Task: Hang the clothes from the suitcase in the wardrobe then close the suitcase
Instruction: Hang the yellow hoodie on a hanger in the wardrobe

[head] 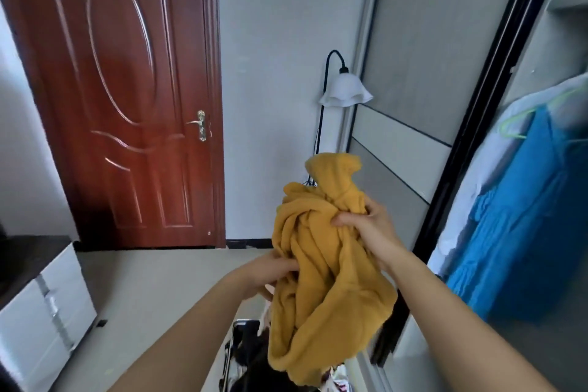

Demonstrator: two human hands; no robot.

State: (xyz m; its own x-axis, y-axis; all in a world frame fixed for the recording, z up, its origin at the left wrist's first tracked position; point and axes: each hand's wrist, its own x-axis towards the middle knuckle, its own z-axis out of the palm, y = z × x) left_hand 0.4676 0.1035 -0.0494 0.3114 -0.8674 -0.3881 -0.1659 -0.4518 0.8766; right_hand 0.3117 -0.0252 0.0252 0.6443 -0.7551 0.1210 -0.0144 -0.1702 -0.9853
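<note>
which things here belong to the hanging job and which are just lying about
Job: yellow garment, held by the left hand and right hand; suitcase below; wardrobe; blue garment on green hanger.
Just about: red door; floor lamp; white drawer unit.

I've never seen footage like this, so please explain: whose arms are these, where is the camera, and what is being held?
One camera, worn on the person's head, looks forward and down, so the arms are their own. The right hand grips a bunched yellow garment near its top; the left hand touches its side, fingers partly hidden. Below lies what looks like the open suitcase. At right, a blue garment hangs on a green hanger in the wardrobe.
</note>
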